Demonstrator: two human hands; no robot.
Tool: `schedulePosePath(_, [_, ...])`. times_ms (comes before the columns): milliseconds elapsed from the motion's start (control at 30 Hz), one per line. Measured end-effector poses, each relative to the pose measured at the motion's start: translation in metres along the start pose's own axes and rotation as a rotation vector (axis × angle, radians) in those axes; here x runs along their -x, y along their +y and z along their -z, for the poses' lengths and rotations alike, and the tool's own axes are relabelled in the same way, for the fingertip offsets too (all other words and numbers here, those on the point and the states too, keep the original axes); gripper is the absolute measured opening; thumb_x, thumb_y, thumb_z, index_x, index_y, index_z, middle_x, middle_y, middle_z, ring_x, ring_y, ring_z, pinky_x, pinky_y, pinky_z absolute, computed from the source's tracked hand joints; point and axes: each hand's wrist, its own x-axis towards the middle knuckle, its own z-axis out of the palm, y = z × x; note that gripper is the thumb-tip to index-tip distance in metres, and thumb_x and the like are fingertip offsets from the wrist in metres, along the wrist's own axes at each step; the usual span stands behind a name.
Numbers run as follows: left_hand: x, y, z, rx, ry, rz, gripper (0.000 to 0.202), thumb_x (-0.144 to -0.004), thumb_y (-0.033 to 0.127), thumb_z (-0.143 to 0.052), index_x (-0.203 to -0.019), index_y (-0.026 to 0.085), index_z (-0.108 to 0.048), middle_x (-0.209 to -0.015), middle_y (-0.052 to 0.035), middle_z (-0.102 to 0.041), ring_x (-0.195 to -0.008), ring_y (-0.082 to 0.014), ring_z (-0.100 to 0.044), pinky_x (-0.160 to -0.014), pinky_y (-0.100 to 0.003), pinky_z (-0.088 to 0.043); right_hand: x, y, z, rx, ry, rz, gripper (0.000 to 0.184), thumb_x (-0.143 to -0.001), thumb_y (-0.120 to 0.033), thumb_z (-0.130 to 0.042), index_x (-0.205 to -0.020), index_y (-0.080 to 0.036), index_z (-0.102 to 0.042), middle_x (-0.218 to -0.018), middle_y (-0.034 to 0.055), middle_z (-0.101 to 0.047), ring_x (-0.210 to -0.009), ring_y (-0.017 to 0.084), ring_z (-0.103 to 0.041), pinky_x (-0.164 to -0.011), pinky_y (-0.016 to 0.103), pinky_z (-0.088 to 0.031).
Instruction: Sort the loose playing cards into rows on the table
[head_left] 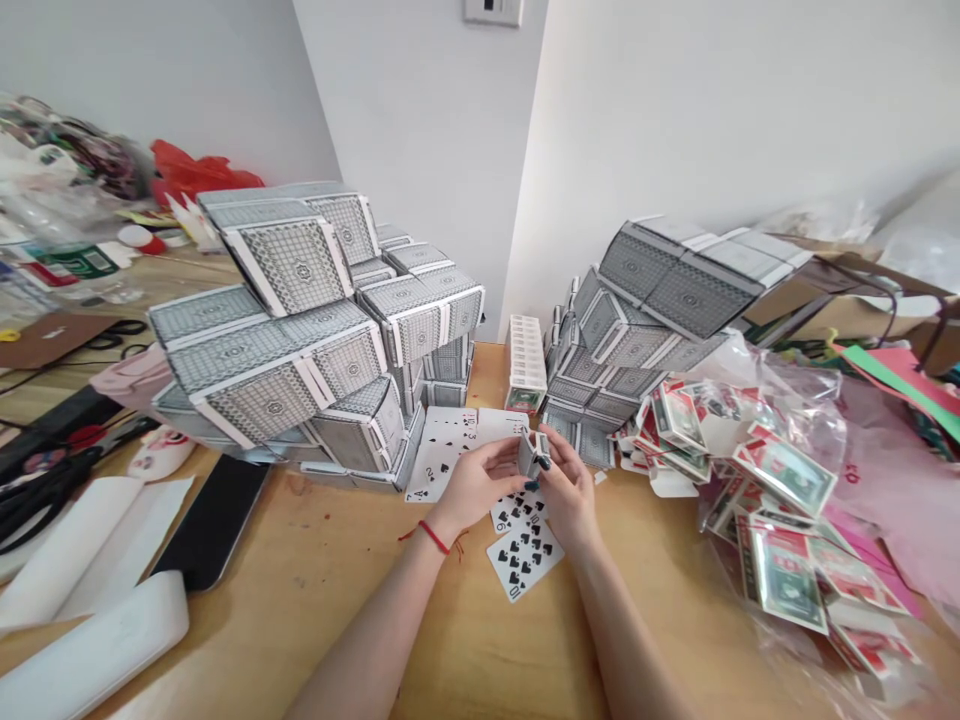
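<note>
Both my hands are closed on a small folded playing card (529, 452) held just above the table. My left hand (484, 478) grips its left side, while my right hand (564, 480) pinches the right side with dark-nailed fingertips. Below them lie loose spade cards, the ten of spades (523, 560) nearest me. Behind my hands, several face-up cards (450, 440) lie spread flat. To the left rises a stacked structure of folded grey-backed cards (300, 370); a second stack (637, 330) stands to the right. What the fingers cover of the held card is hidden.
Card boxes (787, 570) lie heaped in clear plastic on the right. An upright row of cards (526, 360) stands between the stacks. On the left are a black phone-like slab (214, 520), a white roll (97, 650) and scissors (52, 490). A wall stands behind.
</note>
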Motion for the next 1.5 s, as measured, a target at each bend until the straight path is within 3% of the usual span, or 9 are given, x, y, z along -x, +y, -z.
schedulePosePath(200, [0.003, 0.001, 0.003, -0.150, -0.005, 0.007, 0.054, -0.062, 0.012, -0.068, -0.114, 0.017, -0.053, -0.116, -0.0105, -0.056, -0.102, -0.0214, -0.056, -0.090, -0.039, -0.045, 0.000, -0.003, 0.002, -0.007, -0.108, -0.039, 0.043, -0.068, -0.032, -0.066, -0.109, -0.022, -0.055, -0.118, 0.0084, -0.055, -0.111, 0.026, -0.048, -0.092, 0.041, -0.037])
schedulePosePath(400, [0.004, 0.002, 0.003, -0.181, -0.019, -0.033, 0.053, -0.062, 0.015, -0.069, -0.112, 0.016, -0.053, -0.109, -0.0120, -0.059, -0.096, -0.0212, -0.057, -0.087, -0.040, -0.046, 0.000, -0.011, 0.002, -0.034, -0.169, -0.122, 0.048, -0.064, -0.039, -0.067, -0.108, -0.024, -0.055, -0.110, 0.0075, -0.059, -0.094, 0.024, -0.057, -0.078, 0.036, -0.045])
schedulePosePath(733, [0.004, 0.003, 0.006, -0.337, 0.015, -0.054, 0.055, -0.059, 0.019, -0.071, -0.111, 0.018, -0.053, -0.100, -0.0090, -0.061, -0.087, -0.0186, -0.058, -0.078, -0.035, -0.048, 0.001, -0.013, 0.000, -0.030, -0.171, -0.159, 0.056, -0.062, -0.044, -0.068, -0.112, -0.026, -0.052, -0.111, 0.0072, -0.057, -0.094, 0.024, -0.056, -0.079, 0.038, -0.044])
schedulePosePath(900, [0.004, 0.000, 0.005, -0.318, 0.013, -0.040, 0.055, -0.060, 0.017, -0.070, -0.112, 0.016, -0.049, -0.091, -0.0079, -0.061, -0.077, -0.0165, -0.059, -0.072, -0.033, -0.049, 0.001, -0.011, -0.003, -0.032, -0.190, -0.117, 0.051, -0.065, -0.040, -0.067, -0.112, -0.026, -0.052, -0.114, 0.0059, -0.055, -0.100, 0.023, -0.052, -0.084, 0.038, -0.041])
schedulePosePath(1133, [0.004, -0.002, 0.003, -0.240, 0.027, -0.055, 0.051, -0.063, 0.016, -0.068, -0.109, 0.017, -0.047, -0.092, -0.0073, -0.060, -0.079, -0.0170, -0.061, -0.071, -0.032, -0.050, 0.002, -0.006, -0.002, 0.135, -0.151, -0.068, 0.056, -0.067, -0.046, -0.063, -0.117, -0.026, -0.049, -0.108, 0.0056, -0.057, -0.095, 0.022, -0.052, -0.083, 0.037, -0.042])
schedulePosePath(1500, [0.004, -0.004, 0.003, -0.254, 0.043, -0.093, 0.049, -0.065, 0.016, -0.066, -0.110, 0.019, -0.045, -0.101, -0.0084, -0.056, -0.081, -0.0161, -0.059, -0.071, -0.032, -0.051, 0.001, -0.007, 0.000, 0.050, -0.202, -0.109, 0.054, -0.065, -0.042, -0.065, -0.115, -0.026, -0.051, -0.103, 0.0052, -0.058, -0.093, 0.023, -0.053, -0.081, 0.039, -0.042])
